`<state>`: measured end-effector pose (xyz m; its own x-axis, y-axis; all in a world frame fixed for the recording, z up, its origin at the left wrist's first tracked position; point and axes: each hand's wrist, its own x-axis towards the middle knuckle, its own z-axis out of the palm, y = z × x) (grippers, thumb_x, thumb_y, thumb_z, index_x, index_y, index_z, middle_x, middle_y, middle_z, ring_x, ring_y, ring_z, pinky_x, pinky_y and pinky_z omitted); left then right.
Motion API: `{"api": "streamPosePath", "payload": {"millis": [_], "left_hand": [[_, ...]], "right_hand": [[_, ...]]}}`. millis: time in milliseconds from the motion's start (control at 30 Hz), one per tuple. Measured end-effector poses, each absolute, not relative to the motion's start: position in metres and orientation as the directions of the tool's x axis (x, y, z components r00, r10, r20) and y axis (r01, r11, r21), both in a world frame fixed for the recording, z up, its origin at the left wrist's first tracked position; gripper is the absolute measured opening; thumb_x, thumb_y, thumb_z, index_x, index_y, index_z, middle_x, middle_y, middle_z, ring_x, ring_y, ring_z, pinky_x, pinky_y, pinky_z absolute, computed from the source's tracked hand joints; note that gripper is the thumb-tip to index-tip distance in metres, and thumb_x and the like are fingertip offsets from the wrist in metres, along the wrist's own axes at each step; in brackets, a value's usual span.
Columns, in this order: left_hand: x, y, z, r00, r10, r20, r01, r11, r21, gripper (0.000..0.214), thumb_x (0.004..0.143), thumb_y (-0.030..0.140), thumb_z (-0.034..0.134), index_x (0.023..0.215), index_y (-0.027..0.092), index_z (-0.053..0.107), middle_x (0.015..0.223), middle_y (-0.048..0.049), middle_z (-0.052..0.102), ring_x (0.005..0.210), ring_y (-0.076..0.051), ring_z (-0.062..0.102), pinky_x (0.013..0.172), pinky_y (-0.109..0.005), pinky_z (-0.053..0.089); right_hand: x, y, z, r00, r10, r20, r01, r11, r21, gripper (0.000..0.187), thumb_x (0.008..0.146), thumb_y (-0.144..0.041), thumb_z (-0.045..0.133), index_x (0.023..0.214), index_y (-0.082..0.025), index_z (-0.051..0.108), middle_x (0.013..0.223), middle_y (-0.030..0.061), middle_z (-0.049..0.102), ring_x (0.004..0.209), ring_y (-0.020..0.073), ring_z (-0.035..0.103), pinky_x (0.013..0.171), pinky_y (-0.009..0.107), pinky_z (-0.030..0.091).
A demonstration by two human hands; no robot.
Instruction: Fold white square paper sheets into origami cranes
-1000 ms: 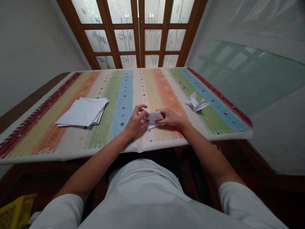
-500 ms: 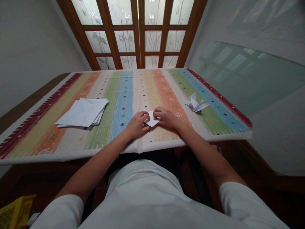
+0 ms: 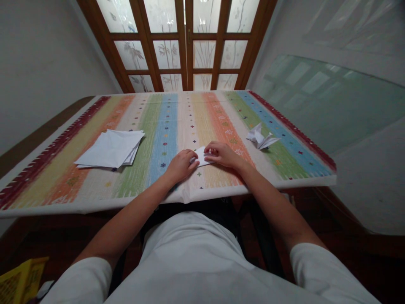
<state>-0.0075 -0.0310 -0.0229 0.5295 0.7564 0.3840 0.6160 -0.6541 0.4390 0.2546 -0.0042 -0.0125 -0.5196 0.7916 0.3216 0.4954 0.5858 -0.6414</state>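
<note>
Near the table's front edge lies a small folded piece of white paper [image 3: 201, 156], between my two hands. My left hand [image 3: 182, 166] grips its left side, with thumb and fingers bent around the edge. From the other side my right hand [image 3: 221, 154] pinches the paper's right part, fingers over the top and thumb along the lower edge. The fingertips partly hide the paper, so its exact folds cannot be made out.
A stack of white paper sheets [image 3: 110, 148] lies to the left on the striped tablecloth [image 3: 152, 122]. A folded white paper crane [image 3: 261, 137] stands to the right. Down at the lower left is a yellow plastic crate [image 3: 23, 278]. Wooden glazed doors [image 3: 186, 42] stand behind the table.
The paper's lower point has been folded up, so its near edge now looks straight. Both hands have shifted slightly, and my right thumb now shows along the lower edge.
</note>
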Motion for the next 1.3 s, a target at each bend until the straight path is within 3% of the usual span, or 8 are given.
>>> {"api": "streamPosePath", "payload": {"millis": [100,167,267,533,767,967,1167,1300], "left_hand": [[-0.007,-0.032,-0.023,0.517,0.757,0.398,0.608,-0.653,0.452,0.027,0.099,0.023,0.072,0.126,0.023,0.070,0.120,-0.0109,0.075,0.112,-0.028,0.072,0.104,-0.049,0.060],[-0.006,-0.032,-0.022,0.541,0.743,0.394,0.601,-0.669,0.437,0.020,0.099,0.022,0.071,0.119,0.022,0.073,0.124,-0.0118,0.075,0.117,-0.029,0.071,0.108,-0.050,0.059],[-0.006,-0.032,-0.021,0.573,0.725,0.382,0.595,-0.689,0.414,0.010,0.101,0.022,0.069,0.108,0.021,0.076,0.127,-0.0131,0.075,0.122,-0.030,0.070,0.112,-0.053,0.057],[-0.006,-0.031,-0.022,0.580,0.739,0.342,0.617,-0.673,0.408,0.015,0.101,0.023,0.067,0.116,0.020,0.071,0.124,-0.0142,0.077,0.120,-0.033,0.070,0.112,-0.055,0.056],[-0.006,-0.031,-0.027,0.516,0.748,0.416,0.570,-0.663,0.485,0.062,0.098,0.022,0.070,0.157,0.021,0.052,0.151,-0.0184,0.061,0.129,-0.030,0.069,0.114,-0.050,0.056],[-0.007,-0.030,-0.027,0.604,0.712,0.359,0.613,-0.703,0.362,0.025,0.105,0.025,0.061,0.125,0.021,0.077,0.138,-0.0158,0.072,0.128,-0.033,0.068,0.114,-0.056,0.055],[-0.008,-0.029,-0.027,0.565,0.723,0.398,0.579,-0.690,0.434,0.035,0.109,0.017,0.044,0.137,0.020,0.067,0.128,-0.0147,0.078,0.118,-0.029,0.072,0.109,-0.052,0.058],[-0.010,-0.028,-0.028,0.494,0.786,0.371,0.595,-0.617,0.514,0.033,0.107,0.023,0.053,0.139,0.020,0.060,0.121,-0.0152,0.078,0.109,-0.030,0.074,0.100,-0.050,0.061]], "right_hand": [[0.255,-0.002,-0.019,-0.458,0.823,0.337,0.562,0.561,-0.608,0.037,0.085,-0.036,0.090,0.117,-0.021,0.080,0.116,0.0124,0.075,0.101,0.0278,0.068,0.094,0.042,0.055],[0.254,-0.001,-0.022,-0.430,0.840,0.331,0.589,0.539,-0.602,0.039,0.087,-0.036,0.088,0.122,-0.021,0.078,0.117,0.0140,0.075,0.104,0.0295,0.069,0.097,0.045,0.056],[0.254,0.000,-0.024,-0.413,0.854,0.318,0.567,0.514,-0.644,0.041,0.090,-0.032,0.082,0.127,-0.019,0.077,0.115,0.0137,0.076,0.098,0.0269,0.070,0.093,0.044,0.058],[0.248,-0.003,-0.015,-0.369,0.869,0.329,0.447,0.476,-0.757,0.045,0.080,-0.024,0.082,0.124,-0.022,0.077,0.104,0.0078,0.078,0.084,0.0212,0.068,0.079,0.035,0.058],[0.247,-0.010,-0.009,-0.489,0.832,0.263,0.449,0.498,-0.742,0.027,0.094,-0.044,0.073,0.099,-0.020,0.083,0.085,0.0055,0.079,0.072,0.0181,0.063,0.070,0.030,0.048],[0.248,-0.012,-0.006,-0.519,0.826,0.222,0.446,0.482,-0.754,0.024,0.090,-0.040,0.072,0.094,-0.020,0.084,0.081,0.0046,0.077,0.069,0.0166,0.062,0.068,0.029,0.045],[0.252,-0.011,-0.003,-0.449,0.862,0.233,0.449,0.444,-0.776,0.027,0.090,-0.044,0.074,0.098,-0.020,0.081,0.088,0.0066,0.079,0.075,0.0195,0.065,0.071,0.031,0.048],[0.254,-0.010,-0.001,-0.406,0.879,0.249,0.448,0.429,-0.785,0.030,0.087,-0.049,0.079,0.094,-0.020,0.080,0.086,0.0058,0.077,0.073,0.0190,0.062,0.071,0.033,0.048]]}}
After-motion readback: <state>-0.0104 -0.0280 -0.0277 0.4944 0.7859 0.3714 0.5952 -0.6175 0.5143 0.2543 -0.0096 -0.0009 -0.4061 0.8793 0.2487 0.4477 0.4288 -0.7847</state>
